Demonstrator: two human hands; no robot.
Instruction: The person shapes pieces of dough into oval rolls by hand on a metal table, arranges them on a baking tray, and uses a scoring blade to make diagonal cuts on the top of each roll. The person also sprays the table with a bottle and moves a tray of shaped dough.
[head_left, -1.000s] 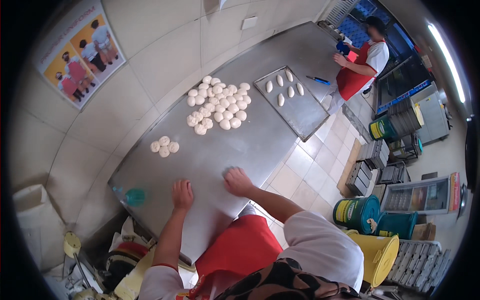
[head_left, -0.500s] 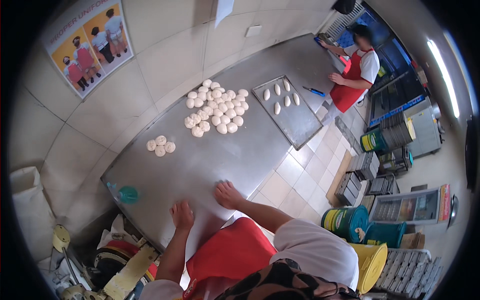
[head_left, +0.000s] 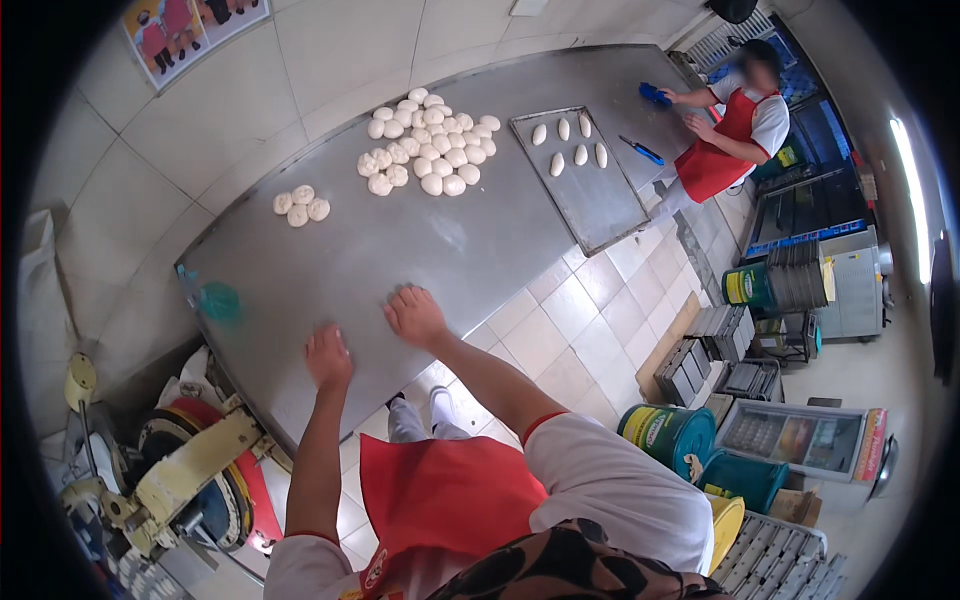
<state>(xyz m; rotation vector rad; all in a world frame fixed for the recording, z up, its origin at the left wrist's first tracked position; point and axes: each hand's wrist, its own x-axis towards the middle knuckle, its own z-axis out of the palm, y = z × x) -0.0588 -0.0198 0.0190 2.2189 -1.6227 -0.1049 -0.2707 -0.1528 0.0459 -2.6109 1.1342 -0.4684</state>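
Observation:
On the bare grey steel table (head_left: 360, 270) lie both my hands, palms down. My left hand (head_left: 327, 357) is near the front edge, fingers forward, with no object showing under it. Slightly farther forward and to the right, my right hand (head_left: 416, 316) has its fingers spread a little, and nothing shows in it. Beyond them sits a large cluster of pale round dough balls (head_left: 440, 150). A small group of dough balls (head_left: 298, 207) lies apart at the left. A transparent green plastic container (head_left: 220, 301) stands near the table's left end.
A metal baking tray (head_left: 590, 215) holds several oval dough pieces (head_left: 581, 155). Beside it lies a blue-handled tool (head_left: 642, 150). A co-worker (head_left: 740, 125) in a red apron stands at the far right by a blue cloth (head_left: 655, 94). Machinery (head_left: 190, 480) stands left, green buckets (head_left: 667, 440) right.
The view has shifted, showing my feet and more floor. My hands stay on the table near its front edge. The co-worker's hand and the blue cloth have moved across the far table end.

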